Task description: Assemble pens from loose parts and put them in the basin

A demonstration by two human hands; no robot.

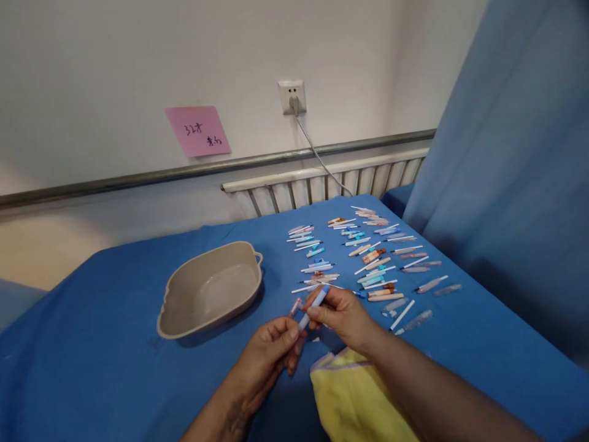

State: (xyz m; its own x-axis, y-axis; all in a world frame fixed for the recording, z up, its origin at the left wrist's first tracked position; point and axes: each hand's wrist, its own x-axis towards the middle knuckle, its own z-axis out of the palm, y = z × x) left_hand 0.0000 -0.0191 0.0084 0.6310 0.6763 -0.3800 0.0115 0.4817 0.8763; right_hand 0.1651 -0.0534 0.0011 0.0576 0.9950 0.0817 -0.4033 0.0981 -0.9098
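Both of my hands meet low in the middle of the view, over a blue-covered table. My right hand pinches a small pen-like stick with a white body and a blue tip. My left hand is closed on the lower end of the same stick, and a small pink cap-like piece shows just above its fingers. Rows of several similar small sticks and caps lie on the cloth just beyond my right hand.
An empty beige tray sits on the table to the left of my hands. A yellow cloth lies under my right forearm. A pink note, a wall socket with a cable, a radiator and a blue curtain stand behind.
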